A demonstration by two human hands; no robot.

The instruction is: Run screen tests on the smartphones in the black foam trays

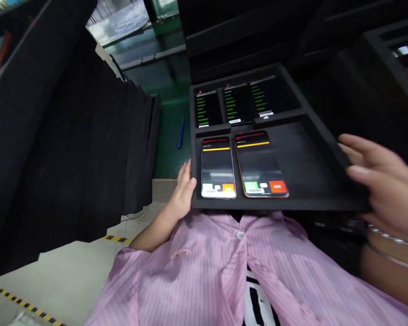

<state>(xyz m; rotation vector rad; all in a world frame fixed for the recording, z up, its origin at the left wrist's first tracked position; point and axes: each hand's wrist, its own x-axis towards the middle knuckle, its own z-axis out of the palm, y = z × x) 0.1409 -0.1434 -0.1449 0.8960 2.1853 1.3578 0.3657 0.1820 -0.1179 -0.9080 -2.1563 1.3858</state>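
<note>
Between my hands is a black foam tray point(313, 158), held close against my chest. My left hand point(183, 192) grips its left edge near the front corner, fingers partly hidden by the tray. At the right edge, my right hand point(377, 172) clasps the side with the thumb on top; it is slightly blurred. Two lit smartphones lie in the front compartment: a left phone point(217, 167) and a right phone point(260, 165), each with a yellow bar and coloured buttons on screen. Three more phones with green text, among them a rear left phone point(207, 108), sit in the back slots.
A tall stack of black trays point(71, 136) stands to the left. On the green tabletop point(168, 158) lies a blue pen point(181, 132). More black trays point(377, 77) are at the right and behind. Yellow-black tape point(23, 303) marks the floor.
</note>
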